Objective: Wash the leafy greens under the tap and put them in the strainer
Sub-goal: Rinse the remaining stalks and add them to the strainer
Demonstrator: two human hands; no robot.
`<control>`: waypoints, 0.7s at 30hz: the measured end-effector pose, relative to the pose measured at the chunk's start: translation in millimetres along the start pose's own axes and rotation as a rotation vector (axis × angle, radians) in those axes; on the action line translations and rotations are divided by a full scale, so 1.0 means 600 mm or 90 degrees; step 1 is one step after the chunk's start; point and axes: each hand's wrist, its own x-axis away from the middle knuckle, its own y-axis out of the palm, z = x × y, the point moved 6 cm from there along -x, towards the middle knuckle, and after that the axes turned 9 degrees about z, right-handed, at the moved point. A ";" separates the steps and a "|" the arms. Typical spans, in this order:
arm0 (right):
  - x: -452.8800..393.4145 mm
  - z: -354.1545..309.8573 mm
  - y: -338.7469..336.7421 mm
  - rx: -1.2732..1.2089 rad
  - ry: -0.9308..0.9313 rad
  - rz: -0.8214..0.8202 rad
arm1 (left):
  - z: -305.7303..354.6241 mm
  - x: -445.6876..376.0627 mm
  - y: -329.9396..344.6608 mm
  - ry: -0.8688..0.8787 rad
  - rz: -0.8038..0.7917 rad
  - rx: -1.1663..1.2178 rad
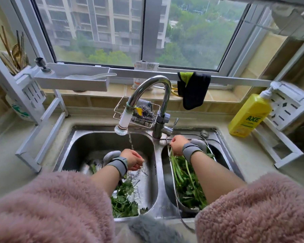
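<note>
Water runs from the tap [123, 122] into the left sink basin [98, 139]. My left hand [132, 159] is under the stream, its fingers curled round thin stems. A heap of leafy greens [124, 202] lies in that basin below my forearm. In the right basin sits a metal strainer [178, 201] holding more leafy greens [188, 183]. My right hand [177, 144] is over the strainer's far end, pinching the stem ends of greens there.
A yellow dish soap bottle [251, 114] stands on the counter at the right. A wire rack with a scourer [144, 111] sits behind the tap. A dark cloth [193, 90] hangs from the sill rail. White racks flank the sink.
</note>
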 end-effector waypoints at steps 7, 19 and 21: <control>0.011 0.100 -0.004 0.273 0.062 -0.156 | 0.008 0.001 0.043 0.005 -0.022 0.001; -0.048 0.153 0.026 0.333 0.137 -0.009 | -0.041 -0.009 -0.024 -0.045 0.027 0.019; -0.044 0.137 0.018 0.312 0.091 0.026 | -0.043 -0.008 -0.030 -0.050 0.028 0.027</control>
